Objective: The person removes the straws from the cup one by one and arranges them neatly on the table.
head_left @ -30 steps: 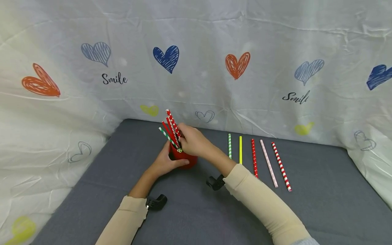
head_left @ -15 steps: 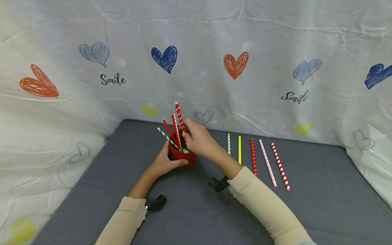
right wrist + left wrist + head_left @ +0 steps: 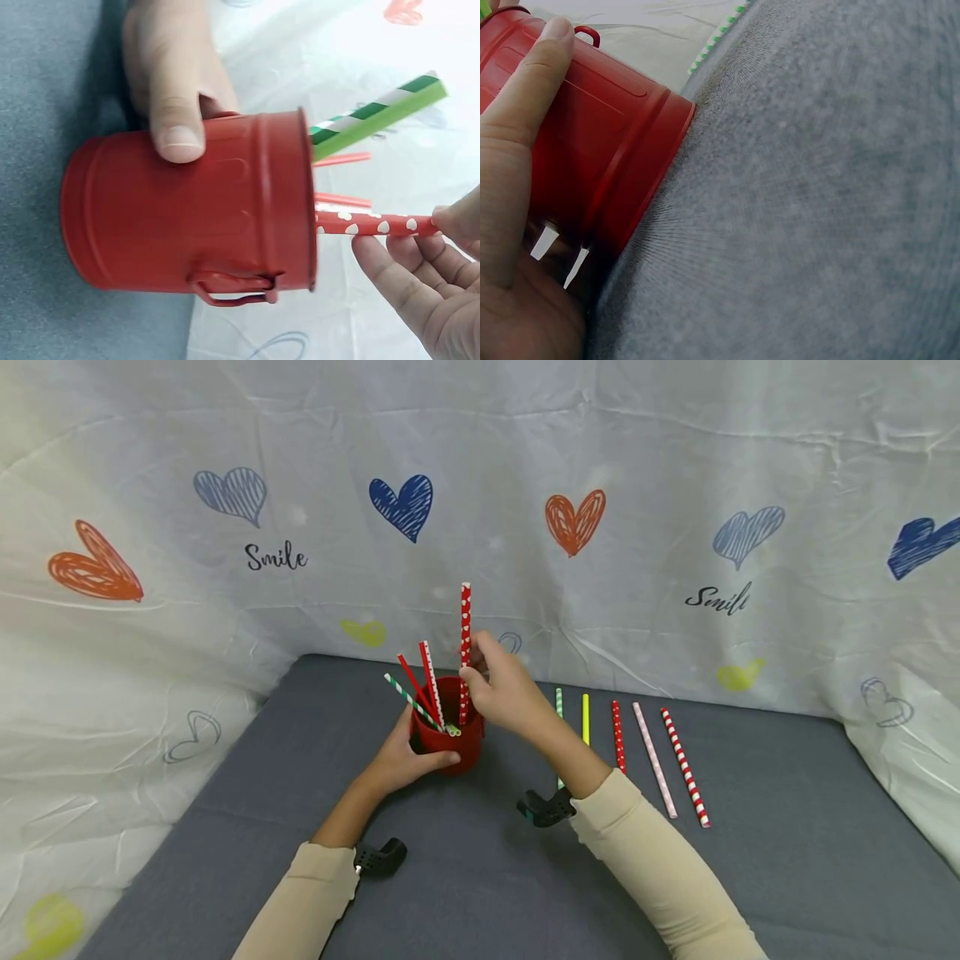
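A small red metal bucket stands on the grey cloth, and my left hand grips its side. In the left wrist view the thumb lies along the bucket wall. My right hand pinches a red paper straw with white hearts between thumb and fingers. That straw stands nearly upright, its lower end inside the bucket's mouth. Leaning left in the bucket are a green-and-white striped straw, red straws and a white-spotted one. In the right wrist view a plain green straw also sticks out.
On the cloth to the right lie several straws in a row: green striped, yellow, red dotted, pale pink and red-and-white striped. The right forearm partly covers some. A white heart-printed sheet hangs behind.
My right hand has moved up and to the right, drawing the heart-patterned straw higher and away from the other straws until nearly upright. The left hand keeps its grip on the bucket.
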Demonstrator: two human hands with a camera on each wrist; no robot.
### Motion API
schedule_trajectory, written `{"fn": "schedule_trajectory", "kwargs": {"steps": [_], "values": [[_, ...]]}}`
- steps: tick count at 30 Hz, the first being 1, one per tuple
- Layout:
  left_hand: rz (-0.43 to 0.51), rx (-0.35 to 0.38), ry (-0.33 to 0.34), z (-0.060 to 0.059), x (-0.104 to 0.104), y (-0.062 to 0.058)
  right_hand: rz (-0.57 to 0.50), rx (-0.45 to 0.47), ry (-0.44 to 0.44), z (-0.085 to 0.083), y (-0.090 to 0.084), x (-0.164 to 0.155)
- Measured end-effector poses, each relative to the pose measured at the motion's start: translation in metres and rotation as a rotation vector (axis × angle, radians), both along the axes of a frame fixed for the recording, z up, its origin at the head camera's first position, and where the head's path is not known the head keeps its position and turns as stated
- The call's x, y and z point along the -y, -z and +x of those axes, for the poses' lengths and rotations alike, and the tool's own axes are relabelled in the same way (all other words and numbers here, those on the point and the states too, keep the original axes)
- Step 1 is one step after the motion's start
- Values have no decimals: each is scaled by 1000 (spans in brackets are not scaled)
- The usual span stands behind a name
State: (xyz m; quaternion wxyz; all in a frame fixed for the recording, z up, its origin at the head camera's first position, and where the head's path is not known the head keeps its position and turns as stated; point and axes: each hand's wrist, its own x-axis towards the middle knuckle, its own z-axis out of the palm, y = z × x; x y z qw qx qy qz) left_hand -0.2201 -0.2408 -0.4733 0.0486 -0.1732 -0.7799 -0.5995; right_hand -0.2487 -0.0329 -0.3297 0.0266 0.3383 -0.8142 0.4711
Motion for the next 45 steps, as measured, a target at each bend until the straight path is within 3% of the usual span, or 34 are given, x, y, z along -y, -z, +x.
{"fn": "schedule_trajectory", "kwargs": {"steps": [12,26,34,45], "values": [[1,-11,-7,1,0,1,-176,16,-17,1,-9,-13],[12,-10,-6,1,0,0,-293,69,-16,7,-15,-25],[22,-9,1,2,-1,0,-319,57,-28,7,-10,-32],[25,-21,6,0,-1,2,-308,114,0,12,-3,-46]]}}
